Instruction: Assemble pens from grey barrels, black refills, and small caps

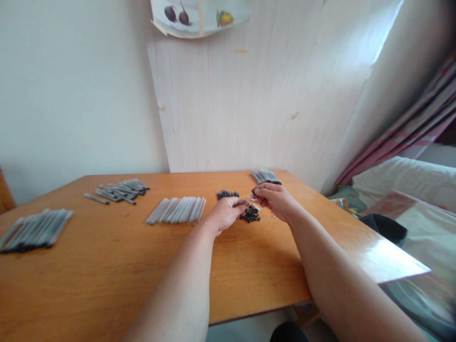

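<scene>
Both hands meet over the far middle of the orange table (107, 266). The left hand (225, 213) and right hand (275, 199) each pinch shut on one end of one pale pen barrel (250, 198). Just below it lies one heap of small black pieces (251, 215). One row of pale barrels (177, 210), one dark short bundle (227, 194) and three grey pen piles (121, 190) lie around, too many sticks in each to count.
</scene>
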Action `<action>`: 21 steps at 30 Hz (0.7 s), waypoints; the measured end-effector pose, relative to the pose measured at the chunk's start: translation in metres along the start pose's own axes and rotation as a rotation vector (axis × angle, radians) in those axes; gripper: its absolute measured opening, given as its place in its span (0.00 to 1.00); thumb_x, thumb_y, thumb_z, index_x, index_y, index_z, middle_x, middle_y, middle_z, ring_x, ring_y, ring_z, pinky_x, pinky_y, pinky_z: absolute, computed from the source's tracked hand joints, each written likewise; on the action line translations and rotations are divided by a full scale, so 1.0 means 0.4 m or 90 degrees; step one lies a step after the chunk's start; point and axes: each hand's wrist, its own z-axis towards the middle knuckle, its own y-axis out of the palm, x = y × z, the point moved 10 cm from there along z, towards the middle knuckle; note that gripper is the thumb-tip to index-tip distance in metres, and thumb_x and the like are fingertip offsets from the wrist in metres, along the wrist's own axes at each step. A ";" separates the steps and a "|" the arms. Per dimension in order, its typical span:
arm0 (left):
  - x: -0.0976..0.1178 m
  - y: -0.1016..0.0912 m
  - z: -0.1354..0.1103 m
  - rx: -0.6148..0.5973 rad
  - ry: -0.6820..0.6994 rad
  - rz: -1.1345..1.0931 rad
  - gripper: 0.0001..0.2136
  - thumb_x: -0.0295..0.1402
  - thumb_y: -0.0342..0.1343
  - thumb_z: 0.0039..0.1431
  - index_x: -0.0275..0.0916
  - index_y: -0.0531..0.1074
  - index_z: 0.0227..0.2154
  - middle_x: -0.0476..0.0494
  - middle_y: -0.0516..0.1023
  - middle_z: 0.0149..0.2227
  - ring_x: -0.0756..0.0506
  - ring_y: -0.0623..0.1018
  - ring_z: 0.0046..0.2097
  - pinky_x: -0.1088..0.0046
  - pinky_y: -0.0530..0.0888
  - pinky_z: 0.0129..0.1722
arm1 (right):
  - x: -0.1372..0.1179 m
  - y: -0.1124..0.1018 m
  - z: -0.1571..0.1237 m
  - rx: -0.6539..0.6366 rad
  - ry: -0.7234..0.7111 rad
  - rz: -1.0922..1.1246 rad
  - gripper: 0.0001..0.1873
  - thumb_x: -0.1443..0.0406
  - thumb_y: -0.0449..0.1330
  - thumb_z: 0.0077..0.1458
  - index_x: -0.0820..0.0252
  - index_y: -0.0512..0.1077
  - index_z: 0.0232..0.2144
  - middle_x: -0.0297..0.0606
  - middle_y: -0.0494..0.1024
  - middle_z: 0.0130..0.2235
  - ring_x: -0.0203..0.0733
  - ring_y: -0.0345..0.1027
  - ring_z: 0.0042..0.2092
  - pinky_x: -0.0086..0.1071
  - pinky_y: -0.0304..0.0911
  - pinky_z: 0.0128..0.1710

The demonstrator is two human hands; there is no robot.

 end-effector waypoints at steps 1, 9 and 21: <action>0.000 0.000 0.000 -0.002 0.003 -0.001 0.11 0.31 0.56 0.54 0.36 0.78 0.40 0.46 0.77 0.31 0.49 0.72 0.34 0.72 0.68 0.38 | 0.000 0.000 0.000 -0.001 0.000 -0.004 0.13 0.59 0.65 0.45 0.63 0.74 0.31 0.40 0.76 0.29 0.33 0.63 0.26 0.29 0.55 0.24; -0.005 0.001 -0.001 0.001 -0.007 -0.008 0.10 0.30 0.56 0.54 0.35 0.78 0.38 0.45 0.77 0.32 0.49 0.72 0.35 0.72 0.68 0.39 | -0.004 0.006 -0.004 -0.019 0.005 -0.035 0.14 0.57 0.65 0.44 0.63 0.73 0.28 0.38 0.75 0.27 0.33 0.63 0.25 0.28 0.56 0.24; 0.013 0.004 -0.009 0.011 0.007 0.019 0.10 0.30 0.57 0.53 0.35 0.78 0.38 0.45 0.77 0.30 0.49 0.72 0.34 0.72 0.67 0.38 | -0.008 -0.002 -0.002 0.017 -0.011 -0.172 0.16 0.54 0.62 0.49 0.60 0.67 0.25 0.35 0.72 0.23 0.31 0.59 0.22 0.27 0.50 0.20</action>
